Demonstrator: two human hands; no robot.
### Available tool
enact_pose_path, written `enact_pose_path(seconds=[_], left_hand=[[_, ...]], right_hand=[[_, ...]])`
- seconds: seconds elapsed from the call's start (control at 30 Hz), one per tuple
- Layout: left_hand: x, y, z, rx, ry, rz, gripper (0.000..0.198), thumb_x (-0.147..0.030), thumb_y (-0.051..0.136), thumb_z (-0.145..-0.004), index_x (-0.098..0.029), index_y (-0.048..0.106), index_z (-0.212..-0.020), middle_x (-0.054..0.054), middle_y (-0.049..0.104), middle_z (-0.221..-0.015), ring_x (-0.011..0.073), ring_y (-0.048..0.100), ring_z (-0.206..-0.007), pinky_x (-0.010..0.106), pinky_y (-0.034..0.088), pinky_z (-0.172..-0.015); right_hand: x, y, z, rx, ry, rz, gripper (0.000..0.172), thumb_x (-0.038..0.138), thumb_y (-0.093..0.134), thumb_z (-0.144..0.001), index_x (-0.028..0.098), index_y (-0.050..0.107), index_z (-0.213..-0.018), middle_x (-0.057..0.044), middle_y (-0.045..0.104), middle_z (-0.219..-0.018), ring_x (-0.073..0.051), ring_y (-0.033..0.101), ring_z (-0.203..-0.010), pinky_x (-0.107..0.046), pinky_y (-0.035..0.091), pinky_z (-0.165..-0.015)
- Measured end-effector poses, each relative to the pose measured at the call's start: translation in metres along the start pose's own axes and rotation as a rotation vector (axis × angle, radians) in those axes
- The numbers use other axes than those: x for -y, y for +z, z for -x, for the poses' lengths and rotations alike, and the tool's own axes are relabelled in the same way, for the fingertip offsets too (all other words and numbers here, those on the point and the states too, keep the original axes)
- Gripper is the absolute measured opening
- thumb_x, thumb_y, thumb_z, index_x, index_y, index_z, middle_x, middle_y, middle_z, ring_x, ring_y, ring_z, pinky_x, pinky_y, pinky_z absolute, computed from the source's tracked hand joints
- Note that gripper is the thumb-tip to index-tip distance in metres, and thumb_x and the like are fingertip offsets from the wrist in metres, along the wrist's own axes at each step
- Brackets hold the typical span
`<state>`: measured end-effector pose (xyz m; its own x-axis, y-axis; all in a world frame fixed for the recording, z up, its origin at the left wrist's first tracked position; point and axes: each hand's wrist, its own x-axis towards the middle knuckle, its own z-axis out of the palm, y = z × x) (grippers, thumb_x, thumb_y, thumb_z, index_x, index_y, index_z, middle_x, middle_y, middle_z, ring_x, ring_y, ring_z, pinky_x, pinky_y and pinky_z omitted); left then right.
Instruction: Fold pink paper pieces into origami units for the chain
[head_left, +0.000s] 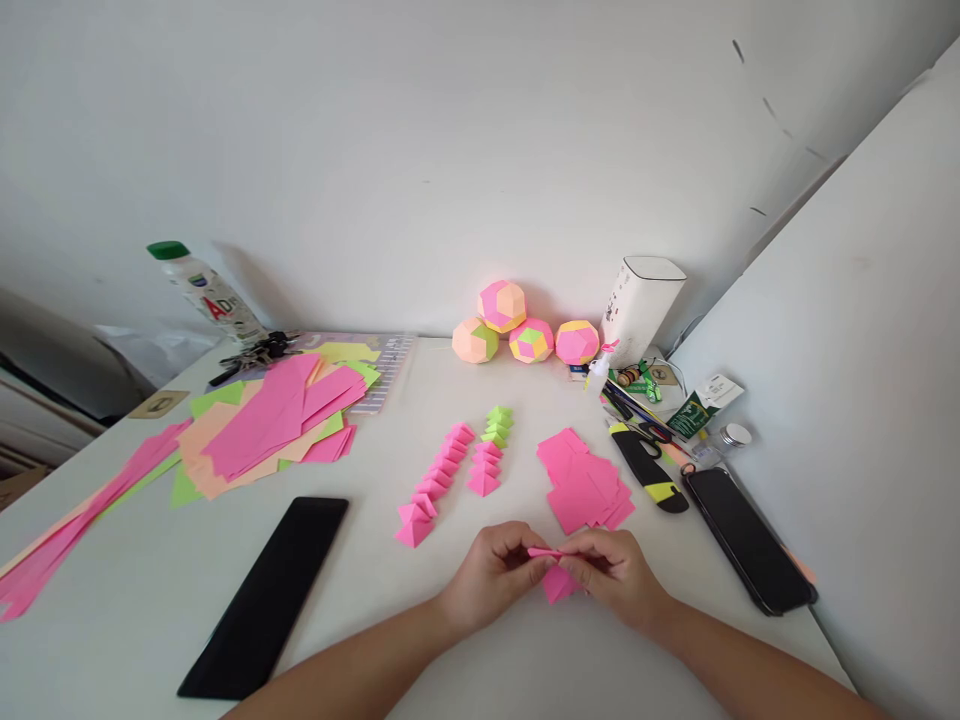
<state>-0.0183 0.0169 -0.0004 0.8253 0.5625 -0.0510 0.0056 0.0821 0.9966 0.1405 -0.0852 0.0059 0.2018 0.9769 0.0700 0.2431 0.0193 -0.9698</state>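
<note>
My left hand [495, 575] and my right hand [615, 575] meet at the near middle of the white table [150, 600], both pinching one small pink paper piece [556, 578] that is partly folded. Just beyond them lies a loose pile of pink paper squares [585, 485]. To its left run two rows of folded units: a longer pink row [435, 485] and a shorter one [489, 450], pink near me and green at the far end.
Several pink, orange and green paper balls [517, 325] sit against the wall. Sheets and strips of coloured paper [270, 425] cover the left. A black flat slab [270, 595] lies near left, a phone [750, 540], a black-and-yellow tool [649, 470] and clutter at right, a bottle [202, 285] far left.
</note>
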Motion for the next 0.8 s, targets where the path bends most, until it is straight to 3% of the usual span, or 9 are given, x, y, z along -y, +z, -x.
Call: enact_pose_path(seconds=[0.37, 0.6, 0.8], left_hand=[[-0.0028, -0.0008, 0.0004, -0.002, 0.039, -0.116, 0.032, -0.041, 0.060, -0.081, -0.012, 0.061, -0.065, 0.000, 0.051, -0.059, 0.0089, 0.042, -0.054, 0.022, 0.034, -0.051], [-0.0041, -0.0002, 0.0000, -0.021, 0.011, -0.051, 0.034, -0.040, 0.061, -0.079, -0.013, 0.056, -0.060, -0.002, 0.047, -0.058, 0.0079, 0.039, -0.052, 0.021, 0.032, -0.050], [-0.0052, -0.0006, 0.0003, -0.028, 0.014, -0.055, 0.029, -0.033, 0.060, -0.080, -0.012, 0.055, -0.060, -0.001, 0.048, -0.060, 0.0082, 0.040, -0.053, 0.021, 0.033, -0.051]], right_hand=[[0.0013, -0.0007, -0.0002, 0.031, 0.061, -0.079, 0.016, 0.028, 0.062, -0.080, 0.016, 0.071, -0.074, 0.001, 0.057, -0.052, -0.011, 0.047, -0.045, -0.023, 0.038, -0.043], [0.0001, -0.0016, -0.0005, 0.052, 0.129, -0.145, 0.019, 0.032, 0.063, -0.080, 0.015, 0.069, -0.074, 0.001, 0.056, -0.056, -0.012, 0.053, -0.049, -0.025, 0.045, -0.046], [0.0042, -0.0014, -0.0016, 0.068, 0.168, -0.209, 0.020, 0.033, 0.064, -0.079, 0.015, 0.067, -0.071, 0.003, 0.052, -0.054, -0.011, 0.050, -0.047, -0.023, 0.045, -0.044]])
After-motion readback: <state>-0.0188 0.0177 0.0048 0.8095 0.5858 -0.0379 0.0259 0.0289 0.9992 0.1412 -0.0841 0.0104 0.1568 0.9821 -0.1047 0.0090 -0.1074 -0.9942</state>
